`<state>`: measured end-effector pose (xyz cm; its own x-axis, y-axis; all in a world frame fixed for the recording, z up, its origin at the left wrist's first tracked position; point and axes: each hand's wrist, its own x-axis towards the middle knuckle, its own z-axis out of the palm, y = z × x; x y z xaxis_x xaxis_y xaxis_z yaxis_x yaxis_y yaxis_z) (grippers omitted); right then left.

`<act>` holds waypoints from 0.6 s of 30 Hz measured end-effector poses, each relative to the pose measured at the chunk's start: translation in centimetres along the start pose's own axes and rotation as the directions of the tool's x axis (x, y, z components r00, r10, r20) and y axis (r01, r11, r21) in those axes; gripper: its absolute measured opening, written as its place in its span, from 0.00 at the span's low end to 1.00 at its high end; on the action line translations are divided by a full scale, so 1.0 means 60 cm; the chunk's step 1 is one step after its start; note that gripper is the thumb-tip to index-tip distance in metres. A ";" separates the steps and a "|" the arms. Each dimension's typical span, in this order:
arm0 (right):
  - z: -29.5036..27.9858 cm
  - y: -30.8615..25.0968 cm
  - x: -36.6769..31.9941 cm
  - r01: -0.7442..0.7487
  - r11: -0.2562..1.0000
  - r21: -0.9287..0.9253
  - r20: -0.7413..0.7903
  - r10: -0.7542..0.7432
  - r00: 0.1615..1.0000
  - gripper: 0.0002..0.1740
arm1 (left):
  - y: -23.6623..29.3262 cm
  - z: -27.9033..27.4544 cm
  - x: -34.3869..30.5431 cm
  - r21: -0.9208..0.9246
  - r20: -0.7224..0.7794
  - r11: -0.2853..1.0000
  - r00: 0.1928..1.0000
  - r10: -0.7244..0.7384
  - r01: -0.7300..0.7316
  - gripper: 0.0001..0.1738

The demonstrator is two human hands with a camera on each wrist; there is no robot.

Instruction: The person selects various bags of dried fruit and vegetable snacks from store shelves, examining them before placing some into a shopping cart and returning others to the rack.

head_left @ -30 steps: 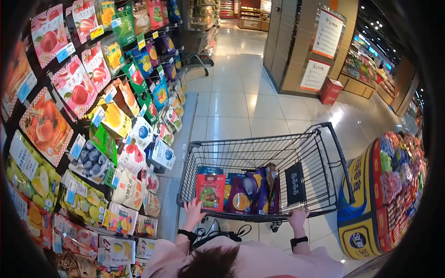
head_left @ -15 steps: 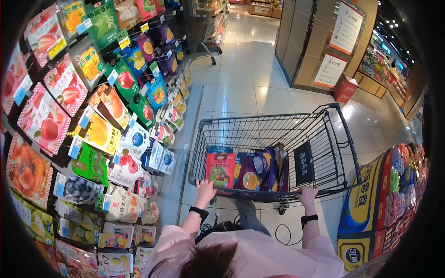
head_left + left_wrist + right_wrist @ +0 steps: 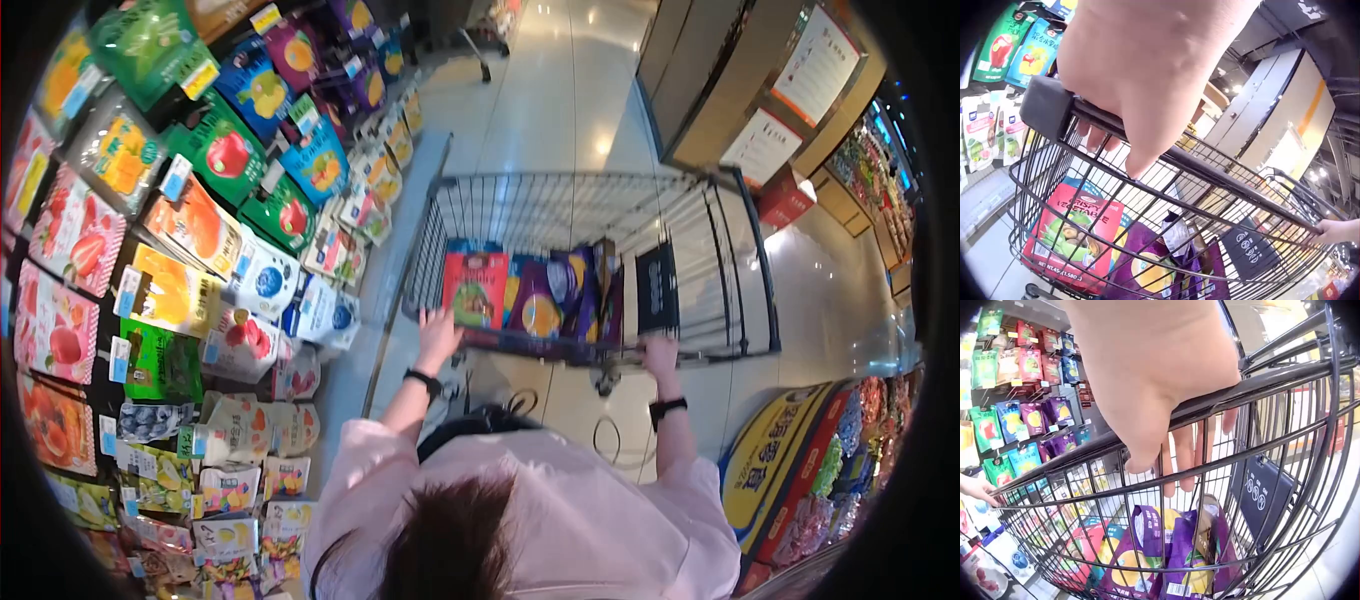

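Both hands grip the near rim of a black wire shopping cart [image 3: 1229,181]. My left hand [image 3: 438,338] is by the cart's left corner, with the fingers over the rail and the thumb on the near side. Further right, my right hand [image 3: 660,357] hooks its fingers over the same rail, and its thumb [image 3: 1142,453] lies on the near side. Inside the cart stand a red bag of vegetable crisps [image 3: 1072,234], several purple snack bags [image 3: 1129,562] with yellow fruit pictures, and blue bags partly hidden behind them.
Racks of hanging fruit snack bags [image 3: 230,150] line the left side. A candy display [image 3: 790,460] stands at the right, close to the cart. Ahead are a tiled aisle [image 3: 560,90], a pillar [image 3: 690,90] with posted notices, and a red box [image 3: 786,198] at its foot.
The cart has moved forward, further from the body, and the arms reach out more. Shelves and candy display slide down and back in view, the pillar rightward. Both hands stay on the rail.
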<state>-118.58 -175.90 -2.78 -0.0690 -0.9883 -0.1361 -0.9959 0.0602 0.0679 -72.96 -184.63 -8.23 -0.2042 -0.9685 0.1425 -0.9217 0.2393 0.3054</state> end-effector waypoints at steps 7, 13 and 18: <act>-0.037 0.032 0.198 -0.030 0.998 0.054 -0.041 0.032 0.999 0.06 | -0.002 0.023 0.188 -0.071 0.116 0.994 0.991 -0.073 0.082 0.39; -0.067 0.024 0.364 -0.030 0.999 -0.014 -0.064 0.029 0.998 0.07 | -0.032 0.044 0.364 -0.074 0.115 0.992 0.989 -0.097 0.106 0.39; -0.081 0.024 0.502 -0.065 0.998 0.016 -0.036 0.065 0.997 0.08 | -0.061 0.060 0.510 -0.066 0.023 0.996 0.998 -0.064 0.065 0.33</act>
<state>-121.79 -206.24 -1.99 -0.1319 -0.9866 -0.0958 -0.9901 0.1264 0.0611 -77.03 -215.37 -8.38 -0.1525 -0.9832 0.1006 -0.9094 0.1794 0.3753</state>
